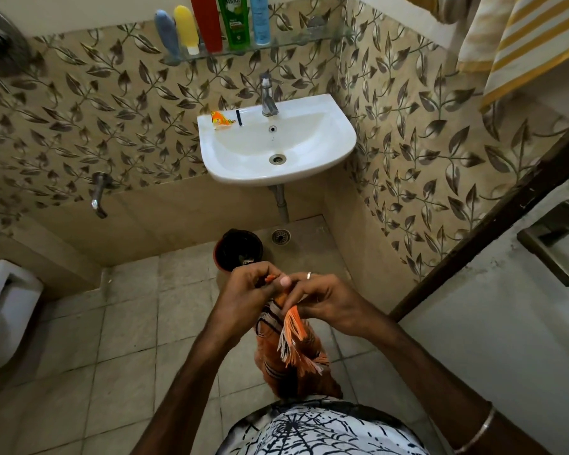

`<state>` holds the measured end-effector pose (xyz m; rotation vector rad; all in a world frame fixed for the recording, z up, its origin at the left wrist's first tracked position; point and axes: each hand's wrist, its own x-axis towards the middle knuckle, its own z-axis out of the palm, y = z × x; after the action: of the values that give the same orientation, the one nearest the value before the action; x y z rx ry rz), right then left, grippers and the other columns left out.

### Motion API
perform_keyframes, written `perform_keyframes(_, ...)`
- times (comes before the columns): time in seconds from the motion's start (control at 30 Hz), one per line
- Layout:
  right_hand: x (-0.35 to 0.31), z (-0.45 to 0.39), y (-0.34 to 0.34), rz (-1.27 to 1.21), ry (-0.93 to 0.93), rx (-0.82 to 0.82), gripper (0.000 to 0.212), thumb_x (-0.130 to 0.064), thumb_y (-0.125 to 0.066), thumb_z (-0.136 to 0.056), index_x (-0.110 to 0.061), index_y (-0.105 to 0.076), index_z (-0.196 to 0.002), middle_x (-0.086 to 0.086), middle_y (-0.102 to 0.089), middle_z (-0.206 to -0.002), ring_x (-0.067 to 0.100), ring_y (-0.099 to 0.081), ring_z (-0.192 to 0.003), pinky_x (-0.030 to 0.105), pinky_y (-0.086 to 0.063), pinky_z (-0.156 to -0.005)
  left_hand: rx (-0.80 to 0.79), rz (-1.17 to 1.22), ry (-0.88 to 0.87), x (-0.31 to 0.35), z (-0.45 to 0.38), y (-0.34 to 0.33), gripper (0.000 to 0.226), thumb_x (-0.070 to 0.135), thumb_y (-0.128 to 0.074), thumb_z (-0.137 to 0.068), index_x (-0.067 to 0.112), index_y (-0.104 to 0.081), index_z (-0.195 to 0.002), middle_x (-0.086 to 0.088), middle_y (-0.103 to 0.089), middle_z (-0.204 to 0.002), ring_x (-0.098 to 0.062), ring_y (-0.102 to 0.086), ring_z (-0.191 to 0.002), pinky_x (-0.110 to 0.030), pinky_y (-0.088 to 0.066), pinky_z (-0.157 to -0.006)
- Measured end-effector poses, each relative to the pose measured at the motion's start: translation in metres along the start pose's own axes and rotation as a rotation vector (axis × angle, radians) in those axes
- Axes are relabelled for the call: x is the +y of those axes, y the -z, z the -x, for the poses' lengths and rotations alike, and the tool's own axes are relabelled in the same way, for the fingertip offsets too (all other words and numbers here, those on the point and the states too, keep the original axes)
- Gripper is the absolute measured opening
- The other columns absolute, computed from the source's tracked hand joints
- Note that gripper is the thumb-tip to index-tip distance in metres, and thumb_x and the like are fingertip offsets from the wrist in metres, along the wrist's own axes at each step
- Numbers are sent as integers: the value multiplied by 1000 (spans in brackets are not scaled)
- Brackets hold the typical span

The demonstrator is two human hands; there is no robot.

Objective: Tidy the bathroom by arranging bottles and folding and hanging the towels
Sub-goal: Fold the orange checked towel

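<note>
Both hands, left hand point(248, 285) and right hand point(322, 298), pinch the orange towel point(293, 353) over open floor tiles point(119, 339); a bin point(238, 249) stands just ahead, below the sink point(335, 126).

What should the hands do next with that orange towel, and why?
Probably draw the hands apart to spread the towel. The left hand and right hand pinch its top edge close together, so it hangs bunched, fringe dangling. It needs opening flat before folding.
</note>
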<state>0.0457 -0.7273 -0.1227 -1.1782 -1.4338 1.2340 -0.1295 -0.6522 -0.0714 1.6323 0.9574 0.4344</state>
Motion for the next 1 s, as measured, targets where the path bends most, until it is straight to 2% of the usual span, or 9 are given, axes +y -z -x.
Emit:
perform_keyframes(0.13,-7,-5,-4,-11,-11,57,13,-1,-71,-87,-3,-76,-98,10,-73,-99,24,-70,-98,40,-58,-88,60,56,-3,1,6,0,10,12,-66,-90,12,-73,-97,-4,-75,-94,-13,-72,-89,-28,-60,-78)
perform_keyframes(0.27,-11,-3,-6,1,-16,80,16,-1,-71,-86,-11,-77,-98,-6,-74,-93,16,-71,-94,30,-57,-85,16,177,161,-3,7,9,23,11,-70,-85,9,-74,-107,-7,-77,-100,-19,-73,-97,-34,-58,-85)
perform_keyframes(0.37,-9,-1,-8,-9,-42,121,13,-4,-71,-88,-11,-77,-97,2,-75,-93,20,-73,-90,40,-60,-83,-9,193,201,-6,11,12,15,4,-65,-89,2,-76,-100,-13,-77,-93,-23,-74,-90,-32,-55,-78)
perform_keyframes(0.47,-7,0,-11,5,-38,146,10,-7,-73,-87,-14,-76,-94,6,-73,-101,23,-71,-96,52,-59,-83,75,206,185,-5,13,8,12,4,-62,-91,1,-74,-94,-13,-76,-88,-23,-73,-84,-32,-56,-73)
perform_keyframes(0.57,-7,0,-11,100,-1,213,15,-12,-79,-82,-25,-74,-88,-4,-59,-112,15,-60,-109,37,-59,-82,159,226,148,-5,15,3,12,4,-62,-92,3,-74,-90,-11,-76,-84,-16,-73,-77,-24,-55,-66)
perform_keyframes(0.67,-8,1,-6,92,37,212,11,-10,-76,-85,-18,-73,-92,-5,-63,-102,17,-64,-100,34,-57,-82,222,250,114,-5,16,0,12,5,-64,-91,5,-74,-85,-8,-76,-80,-12,-72,-73,-18,-54,-62)
perform_keyframes(0.77,-11,2,-6,84,23,193,16,-6,-73,-87,-18,-74,-97,-7,-71,-93,15,-70,-93,33,-57,-82,225,268,90,-4,17,-3,11,6,-66,-89,5,-76,-85,-8,-77,-84,-15,-74,-81,-18,-57,-67)
perform_keyframes(0.9,-13,2,-9,53,72,252,22,-11,-76,-82,-27,-73,-97,-2,-74,-95,19,-72,-94,42,-60,-84,194,273,82,-3,20,-7,13,8,-66,-90,8,-77,-96,-8,-78,-89,-21,-75,-87,-30,-60,-78)
perform_keyframes(1.0,-16,3,-11,37,73,299,24,-11,-80,-79,-24,-67,-95,-5,-71,-90,15,-71,-85,33,-60,-75,177,273,72,-3,22,-8,14,10,-65,-91,8,-77,-98,-8,-78,-89,-21,-75,-87,-30,-59,-79)
